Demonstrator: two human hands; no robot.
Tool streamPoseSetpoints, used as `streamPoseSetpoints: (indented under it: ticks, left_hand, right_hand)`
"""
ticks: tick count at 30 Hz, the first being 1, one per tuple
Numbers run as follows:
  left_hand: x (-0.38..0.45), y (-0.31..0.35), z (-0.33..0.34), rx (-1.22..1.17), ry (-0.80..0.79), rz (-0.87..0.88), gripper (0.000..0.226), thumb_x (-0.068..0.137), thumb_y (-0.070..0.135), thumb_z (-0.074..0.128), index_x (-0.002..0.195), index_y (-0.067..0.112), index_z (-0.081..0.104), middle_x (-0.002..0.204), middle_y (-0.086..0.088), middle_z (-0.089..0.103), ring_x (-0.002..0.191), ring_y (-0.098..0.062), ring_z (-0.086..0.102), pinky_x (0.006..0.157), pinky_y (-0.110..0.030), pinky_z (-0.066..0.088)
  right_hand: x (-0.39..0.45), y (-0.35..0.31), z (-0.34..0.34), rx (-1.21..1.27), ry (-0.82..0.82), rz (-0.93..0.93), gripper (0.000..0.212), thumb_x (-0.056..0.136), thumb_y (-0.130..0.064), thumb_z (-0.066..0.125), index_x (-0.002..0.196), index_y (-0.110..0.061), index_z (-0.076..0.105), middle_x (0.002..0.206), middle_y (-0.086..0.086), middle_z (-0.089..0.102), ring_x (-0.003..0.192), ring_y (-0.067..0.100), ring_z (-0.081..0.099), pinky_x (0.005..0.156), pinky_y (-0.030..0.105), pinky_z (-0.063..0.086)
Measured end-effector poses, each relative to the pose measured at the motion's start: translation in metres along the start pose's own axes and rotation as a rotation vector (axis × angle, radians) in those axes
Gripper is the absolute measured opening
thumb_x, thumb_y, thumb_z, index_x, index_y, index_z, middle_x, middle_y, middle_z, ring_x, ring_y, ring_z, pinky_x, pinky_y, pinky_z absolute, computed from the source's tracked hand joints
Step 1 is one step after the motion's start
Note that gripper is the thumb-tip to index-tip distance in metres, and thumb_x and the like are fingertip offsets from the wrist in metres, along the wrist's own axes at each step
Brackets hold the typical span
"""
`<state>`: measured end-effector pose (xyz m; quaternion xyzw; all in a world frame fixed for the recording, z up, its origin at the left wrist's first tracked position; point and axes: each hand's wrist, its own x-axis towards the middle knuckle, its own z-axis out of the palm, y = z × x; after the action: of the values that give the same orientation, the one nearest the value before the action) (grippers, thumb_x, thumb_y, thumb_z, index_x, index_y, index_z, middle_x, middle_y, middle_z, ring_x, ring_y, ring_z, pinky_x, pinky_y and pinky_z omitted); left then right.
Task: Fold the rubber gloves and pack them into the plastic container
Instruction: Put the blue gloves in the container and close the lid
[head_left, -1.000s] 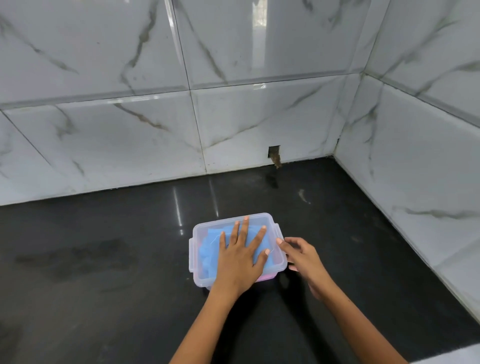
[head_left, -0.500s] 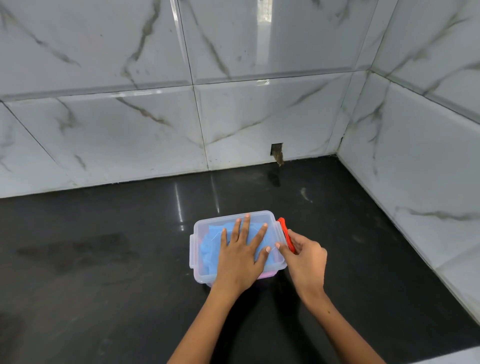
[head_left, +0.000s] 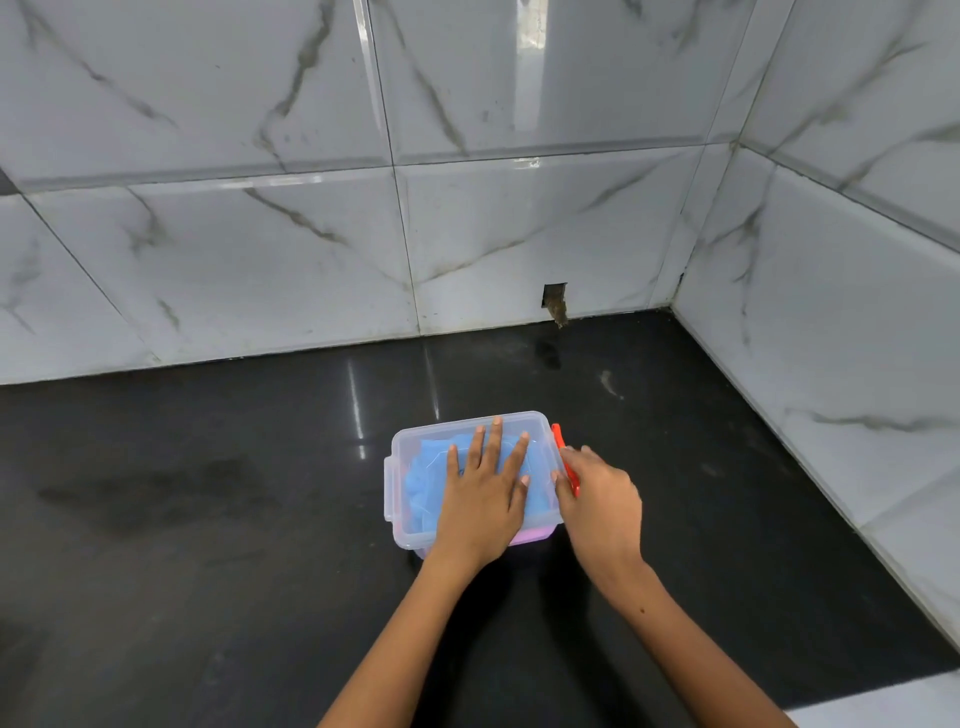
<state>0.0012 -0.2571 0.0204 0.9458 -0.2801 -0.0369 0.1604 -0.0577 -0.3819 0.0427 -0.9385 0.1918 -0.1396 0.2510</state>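
A clear plastic container (head_left: 400, 478) sits on the black glossy countertop (head_left: 208, 519), in front of the white marble-patterned wall tiles (head_left: 260, 234) and toward the corner where the back wall meets the side wall. Its transparent lid (head_left: 540, 447) is on top, and through it the blue rubber gloves (head_left: 421, 478) show as a bunched mass filling most of the inside (their exact fold cannot be made out through the plastic). The left hand (head_left: 480, 501) lies flat on the lid, palm down, its fingers (head_left: 496, 436) straight and spread, reaching toward the far edge of the lid; the gloves lie directly beneath those fingers, separated from them by the lid. The right hand (head_left: 597, 499) is at the container's right side, its fingers curled around the red latch (head_left: 558, 439), which stands along the right edge of the lid; part of the latch is hidden under the hand, so whether it is pressed fully home cannot be told. A faint pink tint shows along the container's near bottom edge. A small dark notch (head_left: 555, 299) is cut in the tiles at the base of the back wall, well beyond the container.
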Motion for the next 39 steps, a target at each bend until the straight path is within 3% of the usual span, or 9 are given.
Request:
streamPoseSetpoints:
  ticks: [3, 5, 9, 17, 21, 26, 31, 36, 39]
  left_hand:
    - [-0.008, -0.007, -0.016, -0.406, 0.125, -0.065, 0.054, 0.097, 0.007, 0.033, 0.148, 0.020, 0.021, 0.157, 0.003, 0.018, 0.145, -0.014, 0.016, 0.117, -0.031, 0.000]
    - [-0.019, -0.024, -0.023, -0.318, 0.235, -0.169, 0.054, 0.093, 0.000, 0.036, 0.144, 0.014, 0.033, 0.156, -0.004, 0.025, 0.144, -0.017, 0.022, 0.117, -0.033, 0.004]
    - [-0.042, -0.057, -0.029, -0.046, 0.214, -0.437, 0.051, 0.096, 0.022, 0.042, 0.145, 0.017, 0.030, 0.148, -0.014, 0.038, 0.136, -0.028, 0.035, 0.111, -0.042, 0.022]
    - [-0.054, -0.065, -0.038, -1.156, 0.145, -0.774, 0.051, 0.088, 0.036, 0.062, 0.126, 0.005, 0.048, 0.119, -0.008, 0.061, 0.107, -0.024, 0.061, 0.096, -0.042, 0.049]
    - [-0.054, -0.065, -0.037, -0.823, 0.352, -0.755, 0.037, 0.083, 0.029, 0.068, 0.110, 0.005, 0.060, 0.107, -0.014, 0.064, 0.106, -0.034, 0.058, 0.094, -0.050, 0.047]
    - [-0.055, -0.040, -0.034, -0.635, 0.509, -0.648, 0.036, 0.091, 0.010, 0.055, 0.126, 0.002, 0.052, 0.113, -0.014, 0.065, 0.104, -0.029, 0.061, 0.080, -0.023, 0.041]
    - [-0.055, -0.040, -0.033, -0.570, 0.584, -0.618, 0.039, 0.093, 0.008, 0.052, 0.131, 0.002, 0.049, 0.112, -0.015, 0.066, 0.102, -0.029, 0.063, 0.083, -0.029, 0.046]
    - [-0.052, -0.039, -0.033, -0.467, 0.612, -0.559, 0.027, 0.094, 0.002, 0.043, 0.118, -0.001, 0.055, 0.089, -0.017, 0.067, 0.079, -0.033, 0.064, 0.067, -0.034, 0.046]
    - [-0.050, -0.041, -0.035, -0.387, 0.517, -0.582, 0.037, 0.097, 0.007, 0.039, 0.133, 0.003, 0.044, 0.122, -0.020, 0.061, 0.109, -0.036, 0.059, 0.088, -0.040, 0.047]
  right_hand:
    - [-0.004, -0.012, 0.005, -0.148, -0.068, -0.277, 0.038, 0.096, -0.014, 0.042, 0.133, -0.015, 0.051, 0.151, 0.008, 0.035, 0.143, 0.022, 0.026, 0.118, 0.035, 0.007]
    - [-0.006, -0.023, 0.010, -0.153, -0.166, -0.427, 0.040, 0.098, -0.021, 0.039, 0.138, -0.021, 0.045, 0.153, 0.004, 0.031, 0.144, 0.019, 0.022, 0.117, 0.034, -0.007]
    - [-0.007, -0.030, 0.023, -0.262, -0.369, -0.512, 0.044, 0.101, -0.034, 0.029, 0.145, -0.032, 0.028, 0.158, 0.000, 0.018, 0.146, 0.015, 0.013, 0.117, 0.039, -0.006]
    - [-0.011, -0.031, 0.034, -0.249, -0.360, -0.499, 0.044, 0.101, -0.036, 0.026, 0.145, -0.036, 0.026, 0.157, -0.007, 0.018, 0.145, 0.011, 0.013, 0.117, 0.036, -0.006]
    - [-0.011, -0.035, 0.037, -0.243, -0.358, -0.507, 0.043, 0.101, -0.037, 0.026, 0.144, -0.036, 0.027, 0.157, -0.008, 0.018, 0.145, 0.011, 0.014, 0.117, 0.036, -0.005]
    - [-0.012, -0.035, 0.038, -0.251, -0.351, -0.509, 0.044, 0.101, -0.036, 0.027, 0.145, -0.036, 0.027, 0.157, -0.007, 0.019, 0.145, 0.011, 0.014, 0.117, 0.036, -0.005]
    - [-0.010, -0.037, 0.039, -0.261, -0.355, -0.520, 0.045, 0.101, -0.037, 0.026, 0.146, -0.035, 0.023, 0.157, -0.007, 0.017, 0.146, 0.012, 0.012, 0.116, 0.035, -0.009]
    - [-0.008, -0.040, 0.040, -0.271, -0.353, -0.535, 0.045, 0.101, -0.037, 0.025, 0.146, -0.035, 0.023, 0.157, -0.007, 0.016, 0.146, 0.011, 0.012, 0.117, 0.036, -0.008]
    - [-0.006, -0.039, 0.035, -0.200, -0.365, -0.524, 0.045, 0.100, -0.041, 0.025, 0.145, -0.035, 0.026, 0.157, -0.009, 0.016, 0.146, 0.009, 0.009, 0.115, 0.034, -0.012]
